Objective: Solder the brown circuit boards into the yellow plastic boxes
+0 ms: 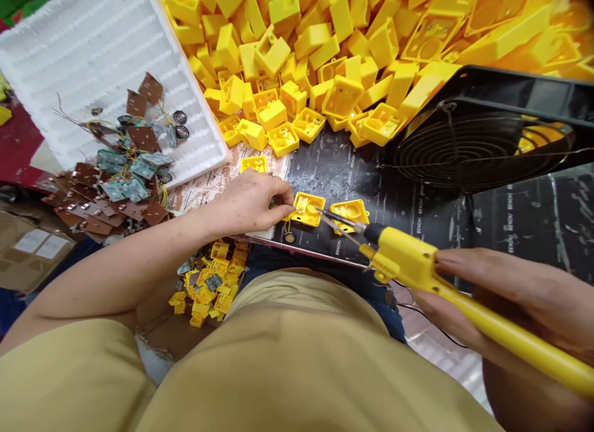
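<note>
Left hand (248,200): fingers drawn close together at the left side of an open yellow casing (309,209). Whether they pinch the casing wall or a wire there, we cannot tell. Right hand (520,286): fingers wrapped round a yellow tool (408,259) with a slim metal tip.

Key relation: the casing lies just right of the left fingertips, near the near edge of the tabletop (320,150), open side up. The left hand is much the nearer; the right reaches it only through the tool, whose long axis slants in from the near right, tip at the casing's right side. Contact unclear to us. The casing looks close to square, so we name no long axis for it.

Just outward: a small round disc (289,238) on wires, between casing and near edge; a second open casing (352,212) to the right, partly behind the tool tip.

Further out we note a heap of yellow casings (297,54) along the far edge, a black fan (464,141) to the right, and, leftward, a white foam tray (93,23) with circuit boards (139,141) piled at its near corner.
</note>
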### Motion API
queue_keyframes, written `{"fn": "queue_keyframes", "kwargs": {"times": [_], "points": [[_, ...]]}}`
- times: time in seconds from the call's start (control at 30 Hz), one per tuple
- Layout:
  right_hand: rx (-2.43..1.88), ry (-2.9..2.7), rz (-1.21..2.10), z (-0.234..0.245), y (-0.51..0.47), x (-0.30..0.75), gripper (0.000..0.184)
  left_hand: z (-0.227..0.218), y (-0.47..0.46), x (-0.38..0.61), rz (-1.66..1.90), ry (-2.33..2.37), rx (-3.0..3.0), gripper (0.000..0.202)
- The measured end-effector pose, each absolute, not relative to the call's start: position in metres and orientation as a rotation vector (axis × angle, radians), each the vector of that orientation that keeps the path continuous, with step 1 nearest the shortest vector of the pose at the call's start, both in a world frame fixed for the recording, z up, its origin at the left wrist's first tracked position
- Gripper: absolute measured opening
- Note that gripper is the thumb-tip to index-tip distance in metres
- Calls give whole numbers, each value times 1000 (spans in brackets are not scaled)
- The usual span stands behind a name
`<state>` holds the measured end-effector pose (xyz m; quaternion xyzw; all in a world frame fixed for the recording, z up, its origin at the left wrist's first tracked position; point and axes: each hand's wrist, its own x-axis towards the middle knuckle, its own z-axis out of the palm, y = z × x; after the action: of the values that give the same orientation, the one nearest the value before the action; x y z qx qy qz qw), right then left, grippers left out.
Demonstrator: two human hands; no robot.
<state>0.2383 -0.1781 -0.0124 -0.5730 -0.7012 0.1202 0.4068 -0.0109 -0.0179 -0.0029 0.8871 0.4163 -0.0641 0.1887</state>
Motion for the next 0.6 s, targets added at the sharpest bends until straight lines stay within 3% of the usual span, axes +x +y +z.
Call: {"fn": "queue_keyframes", "kwargs": {"times": [0.17, 0.6], "points": [[-1009, -2110, 253, -13, -160, 247, 37, -2, -15, -10, -251, 1126, 2530, 17], [-883, -2236, 152, -15, -139, 241, 17, 6, -13, 0, -417, 1099, 2623, 20]]}}
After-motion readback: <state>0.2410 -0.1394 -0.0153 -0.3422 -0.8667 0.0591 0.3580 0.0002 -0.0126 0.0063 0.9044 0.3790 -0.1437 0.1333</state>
